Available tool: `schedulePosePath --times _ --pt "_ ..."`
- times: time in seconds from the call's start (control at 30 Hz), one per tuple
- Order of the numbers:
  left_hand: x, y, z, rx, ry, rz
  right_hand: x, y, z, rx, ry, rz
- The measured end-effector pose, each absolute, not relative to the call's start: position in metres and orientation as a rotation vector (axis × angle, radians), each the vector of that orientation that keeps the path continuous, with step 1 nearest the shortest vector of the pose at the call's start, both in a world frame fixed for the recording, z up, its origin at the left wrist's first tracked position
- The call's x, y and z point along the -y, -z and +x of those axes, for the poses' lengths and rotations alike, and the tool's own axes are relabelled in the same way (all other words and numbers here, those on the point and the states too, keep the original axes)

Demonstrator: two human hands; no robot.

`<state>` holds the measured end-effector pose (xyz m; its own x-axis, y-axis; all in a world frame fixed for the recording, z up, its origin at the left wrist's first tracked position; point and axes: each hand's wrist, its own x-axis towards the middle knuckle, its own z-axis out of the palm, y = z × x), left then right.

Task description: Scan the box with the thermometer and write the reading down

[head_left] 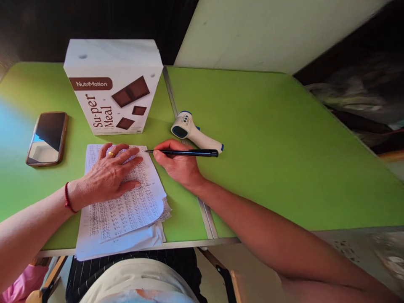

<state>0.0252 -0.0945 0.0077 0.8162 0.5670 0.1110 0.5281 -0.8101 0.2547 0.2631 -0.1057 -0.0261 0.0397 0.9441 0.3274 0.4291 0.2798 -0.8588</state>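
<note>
My left hand (pixel 112 174) lies flat with its fingers spread on a stack of paper sheets (pixel 135 216), wearing a gold ring and a red wrist string. Columns of handwriting cover the top sheet. In my right hand (pixel 179 166) a black pen (pixel 198 152) is pinched, its tip at the upper right edge of the top sheet. Just behind that hand rests a white and blue infrared thermometer (pixel 197 134), lying on its side with its small screen facing me.
A white NutriMotion box (pixel 116 92) stands upright behind the papers. At the left lies a smartphone (pixel 47 139) in a brown case. The green folding table (pixel 284 155) has a metal seam (pixel 206 219) running across it, and a wall rises at the back.
</note>
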Motion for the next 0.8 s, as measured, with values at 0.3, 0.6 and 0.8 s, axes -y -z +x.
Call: schedulePosePath --times 0.3,0.6,0.8 --pt "0.0940 -0.0067 0.0251 -0.841 -0.253 2.830 0.1061 0.0281 0.2616 1.439 -0.708 -1.290" --pt "0.0943 -0.0072 0.0256 -0.854 -0.250 2.795 0.1052 0.0283 0.2607 1.466 -0.706 -1.306" --pt "0.0946 -0.0076 0.0248 -0.847 -0.255 2.783 0.1056 0.0293 0.2615 1.480 -0.713 -1.299"
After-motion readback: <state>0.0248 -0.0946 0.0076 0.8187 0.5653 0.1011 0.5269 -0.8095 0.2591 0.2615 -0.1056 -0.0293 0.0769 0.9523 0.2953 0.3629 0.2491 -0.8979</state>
